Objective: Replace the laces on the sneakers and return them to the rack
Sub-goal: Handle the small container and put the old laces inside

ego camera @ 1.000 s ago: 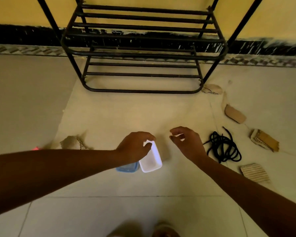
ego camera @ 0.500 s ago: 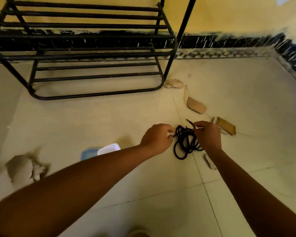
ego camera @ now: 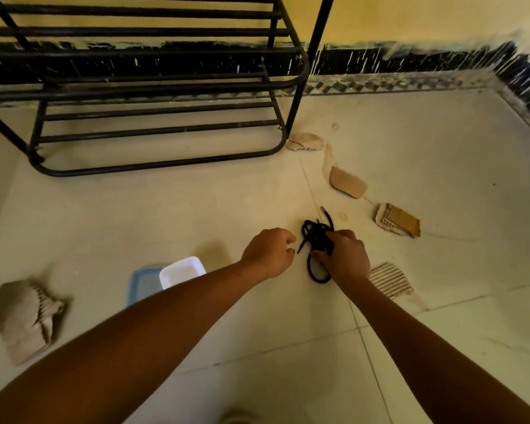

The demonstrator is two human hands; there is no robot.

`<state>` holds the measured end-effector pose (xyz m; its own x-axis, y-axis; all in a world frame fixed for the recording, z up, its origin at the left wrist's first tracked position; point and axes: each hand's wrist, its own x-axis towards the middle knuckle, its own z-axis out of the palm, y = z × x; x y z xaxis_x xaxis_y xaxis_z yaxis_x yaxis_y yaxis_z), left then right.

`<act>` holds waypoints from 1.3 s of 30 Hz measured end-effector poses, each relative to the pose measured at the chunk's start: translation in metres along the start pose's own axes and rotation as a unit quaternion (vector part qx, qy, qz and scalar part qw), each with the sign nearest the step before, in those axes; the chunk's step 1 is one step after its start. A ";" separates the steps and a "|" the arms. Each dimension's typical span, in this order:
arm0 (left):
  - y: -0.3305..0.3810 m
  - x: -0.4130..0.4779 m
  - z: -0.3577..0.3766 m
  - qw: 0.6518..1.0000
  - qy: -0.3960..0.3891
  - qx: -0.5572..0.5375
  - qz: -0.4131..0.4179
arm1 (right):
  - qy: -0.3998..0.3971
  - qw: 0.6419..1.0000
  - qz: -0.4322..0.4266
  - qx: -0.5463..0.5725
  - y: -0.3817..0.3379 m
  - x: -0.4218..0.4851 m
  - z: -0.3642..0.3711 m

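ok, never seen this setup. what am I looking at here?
No robot: these are a person's two bare arms, filmed by a wide-angle camera on their head, looking down. On the pale tiled floor stand a black metal shoe rack, a white plastic tub against a blue plastic tray, and torn cardboard scraps. The right hand grips a bundle of black shoelaces; the left hand is curled beside it, and whether it pinches a lace end is unclear. No sneakers show.

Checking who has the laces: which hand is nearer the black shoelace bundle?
Right. The right hand grips the black shoelace bundle from its right side; the left hand sits just left of it, fingers curled, contact unclear.
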<state>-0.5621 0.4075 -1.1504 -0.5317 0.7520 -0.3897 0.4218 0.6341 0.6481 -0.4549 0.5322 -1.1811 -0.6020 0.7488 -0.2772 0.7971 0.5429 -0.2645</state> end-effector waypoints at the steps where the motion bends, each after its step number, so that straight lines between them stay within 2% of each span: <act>1: -0.001 -0.001 -0.002 1.000 -0.005 0.008 0.001 | 0.008 1.000 -0.014 0.008 -0.002 -0.001 0.001; 7: -0.007 -0.015 -0.034 0.994 -0.052 0.087 0.031 | 0.022 0.998 -0.050 0.033 -0.013 -0.004 0.003; 12: -0.015 -0.044 -0.101 0.979 -0.082 0.176 0.056 | 0.016 0.990 -0.048 0.129 -0.025 -0.008 0.005; 17: -0.023 -0.086 -0.165 0.970 -0.065 0.228 0.044 | 0.010 0.970 -0.122 0.209 -0.057 -0.019 -0.006; 21: -0.033 -0.115 -0.187 0.971 -0.050 0.230 0.036 | -0.014 0.947 -0.191 0.257 -0.094 -0.036 -0.024; 27: -0.052 -0.115 -0.164 0.985 -0.039 0.166 0.031 | -0.048 0.915 -0.272 0.294 -0.141 -0.064 -0.043; 31: -0.072 -0.102 -0.137 0.999 0.013 -0.021 0.026 | -0.065 0.899 -0.294 0.319 -0.156 -0.072 -0.052; 36: -0.105 -0.105 -0.102 0.985 0.122 -0.120 -0.014 | -0.072 0.906 -0.273 0.315 -0.162 -0.081 -0.032; 39: -0.123 -0.108 -0.082 0.972 0.145 -0.179 -0.045 | -0.089 0.910 -0.223 0.338 -0.164 -0.086 -0.014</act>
<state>-0.6171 0.2334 -1.1345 -0.7606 0.5820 -0.2878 0.1103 0.5526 0.8261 -0.5331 0.3839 -1.1011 -0.9047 0.4053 -0.1316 0.2960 0.3755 -0.8783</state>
